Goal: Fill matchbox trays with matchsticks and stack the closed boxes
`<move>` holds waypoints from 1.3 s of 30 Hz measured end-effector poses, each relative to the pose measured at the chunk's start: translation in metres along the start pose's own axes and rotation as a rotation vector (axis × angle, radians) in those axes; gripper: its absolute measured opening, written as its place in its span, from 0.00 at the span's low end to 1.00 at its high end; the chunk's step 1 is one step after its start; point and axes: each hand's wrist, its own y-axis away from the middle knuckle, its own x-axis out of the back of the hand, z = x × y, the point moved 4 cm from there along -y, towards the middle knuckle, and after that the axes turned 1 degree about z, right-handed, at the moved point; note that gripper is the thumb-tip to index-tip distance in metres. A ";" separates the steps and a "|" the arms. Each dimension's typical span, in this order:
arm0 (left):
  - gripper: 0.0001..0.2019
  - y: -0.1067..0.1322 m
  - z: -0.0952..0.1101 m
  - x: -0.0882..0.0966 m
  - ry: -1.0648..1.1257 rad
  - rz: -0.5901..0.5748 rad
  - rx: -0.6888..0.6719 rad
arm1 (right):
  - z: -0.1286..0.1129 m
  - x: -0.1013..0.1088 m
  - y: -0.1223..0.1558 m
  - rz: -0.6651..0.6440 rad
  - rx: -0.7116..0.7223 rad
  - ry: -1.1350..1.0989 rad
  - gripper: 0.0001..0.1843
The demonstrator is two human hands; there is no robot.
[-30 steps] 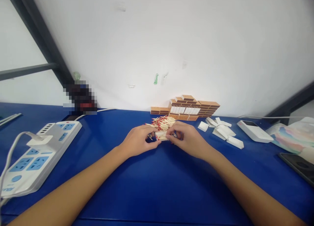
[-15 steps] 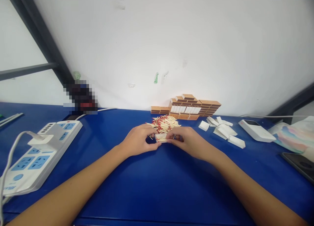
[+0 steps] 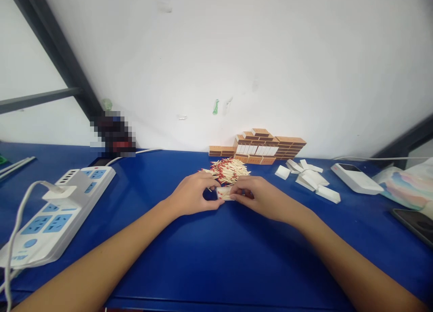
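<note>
A small white matchbox tray (image 3: 221,190) lies on the blue table just in front of a heap of red-tipped matches (image 3: 233,169). My left hand (image 3: 192,193) grips the tray's left end, thumb at the near side and fingers at the far side. Inside the tray lie a few matches (image 3: 226,195), their red heads toward the left. My right hand (image 3: 255,192) is closed in a pinch on matches over the tray's right part, and its fingers hide that end.
Behind the heap, brown matchboxes (image 3: 289,147) are stacked against the wall. Several white trays (image 3: 311,180) lie to the right, beside a white device (image 3: 356,179) and a dark phone (image 3: 414,224). A power strip (image 3: 61,217) with a white cable occupies the left.
My right hand's fingertips have shifted slightly over the tray, and more of its left inside with red match heads shows. My left hand keeps its hold. The view has moved slightly.
</note>
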 end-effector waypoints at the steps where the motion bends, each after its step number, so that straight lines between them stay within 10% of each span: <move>1: 0.12 0.000 0.000 0.000 -0.001 -0.002 0.000 | 0.000 0.000 0.000 -0.008 -0.003 -0.005 0.08; 39: 0.11 0.001 0.003 -0.001 -0.058 -0.032 -0.051 | -0.001 -0.004 0.000 0.116 0.062 0.141 0.10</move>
